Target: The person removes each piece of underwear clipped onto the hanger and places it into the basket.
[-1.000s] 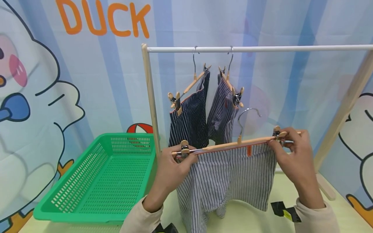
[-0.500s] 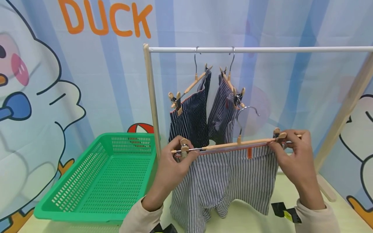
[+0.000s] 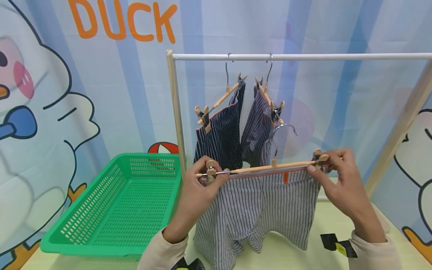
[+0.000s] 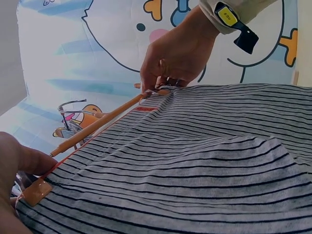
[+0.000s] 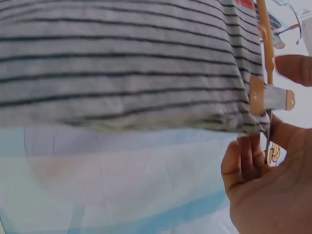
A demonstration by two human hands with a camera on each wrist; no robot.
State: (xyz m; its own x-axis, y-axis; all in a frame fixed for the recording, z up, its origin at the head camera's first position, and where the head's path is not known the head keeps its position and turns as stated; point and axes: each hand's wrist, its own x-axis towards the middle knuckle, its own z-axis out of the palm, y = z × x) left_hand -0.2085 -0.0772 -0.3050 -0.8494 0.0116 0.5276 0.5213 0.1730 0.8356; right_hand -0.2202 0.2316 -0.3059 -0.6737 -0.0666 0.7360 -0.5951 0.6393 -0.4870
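We locate the light striped shorts point(image 3: 243, 206) at the lower middle of the frame, suspended from a wooden hanger point(image 3: 293, 164) in front of the rack rail point(image 3: 320, 57). The left hand point(image 3: 199, 193) grips 1 end, its thumb and fingers clamped around the left clip point(image 3: 211, 168) and waistband. The right hand point(image 3: 341, 185) pinches the opposite end at the right clip point(image 3: 318, 157); its thumb lies in front and its other fingers curl about the end. We judge that this 2-point grip spreads the waistband and supports the bar nearly level. We cannot tell how firmly the clips bite.

The hook point(image 3: 285, 125) stands above the bar, clear of the rail. In the upper middle, dark striped shorts point(image 3: 221, 138) and purple-grey striped shorts point(image 3: 256, 131) hang angled from the rail, probably because their hooks swivel. At lower left, a green basket point(image 3: 84, 251) stands beside the rack, presumably for easy reach.
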